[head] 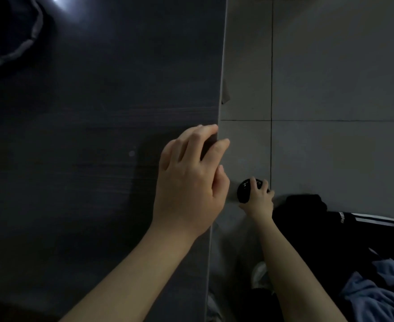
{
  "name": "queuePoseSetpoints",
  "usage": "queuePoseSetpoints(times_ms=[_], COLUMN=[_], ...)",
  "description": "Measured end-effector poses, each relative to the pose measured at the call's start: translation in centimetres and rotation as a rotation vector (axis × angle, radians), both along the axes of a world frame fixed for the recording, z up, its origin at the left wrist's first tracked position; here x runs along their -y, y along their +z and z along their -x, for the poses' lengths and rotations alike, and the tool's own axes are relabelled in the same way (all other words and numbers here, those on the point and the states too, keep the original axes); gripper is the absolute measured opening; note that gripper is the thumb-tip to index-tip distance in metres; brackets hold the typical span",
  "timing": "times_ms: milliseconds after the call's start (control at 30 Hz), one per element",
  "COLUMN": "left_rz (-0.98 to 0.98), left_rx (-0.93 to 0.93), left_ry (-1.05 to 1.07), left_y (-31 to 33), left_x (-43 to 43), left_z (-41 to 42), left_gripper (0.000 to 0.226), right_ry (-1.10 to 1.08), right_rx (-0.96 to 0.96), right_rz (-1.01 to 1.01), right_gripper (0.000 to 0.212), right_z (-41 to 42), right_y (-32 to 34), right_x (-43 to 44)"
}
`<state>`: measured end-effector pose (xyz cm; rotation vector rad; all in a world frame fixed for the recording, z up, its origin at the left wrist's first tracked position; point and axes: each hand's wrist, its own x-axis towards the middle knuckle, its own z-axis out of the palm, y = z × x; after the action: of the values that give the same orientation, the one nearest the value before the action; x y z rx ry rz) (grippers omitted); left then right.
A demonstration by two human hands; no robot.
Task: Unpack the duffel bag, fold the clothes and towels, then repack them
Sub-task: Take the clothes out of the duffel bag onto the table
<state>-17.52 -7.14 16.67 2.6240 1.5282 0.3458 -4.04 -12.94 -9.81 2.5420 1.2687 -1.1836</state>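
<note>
**One hand at the table edge, one down on the floor**

Far left of the table edge (219,89) lies a dark, grey-trimmed shape (28,36), too dim to identify. The left hand (189,182) rests at the edge, fingers bent and slightly apart. Right of the edge, low over the floor (330,89), the right hand (259,202) curls its fingers round a glossy black ball (244,191). Further right lie a black striped garment (330,226) and a blue cloth (381,296).

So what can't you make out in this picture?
All in the head view:
Black round object, partly covered by the right hand; too dark to identify.
Dark bundle with a grey edge on the table, cut off by the top-left corner.
Blue cloth beside the black striped garment, cut off by the bottom-right corner.
</note>
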Motion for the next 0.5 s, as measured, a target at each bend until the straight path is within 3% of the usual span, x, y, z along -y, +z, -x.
queuePoseSetpoints(times_ms=[500], left_rz=[0.056], left_rx=[-0.039], left_ry=[0.011], left_y=[0.7], left_x=[0.0], left_z=[-0.2], left_gripper=[0.041], right_ry=[-0.287], right_rx=[-0.098], right_rz=[-0.414], right_gripper=[0.089], right_z=[-2.1], right_y=[14.9], right_x=[1.4])
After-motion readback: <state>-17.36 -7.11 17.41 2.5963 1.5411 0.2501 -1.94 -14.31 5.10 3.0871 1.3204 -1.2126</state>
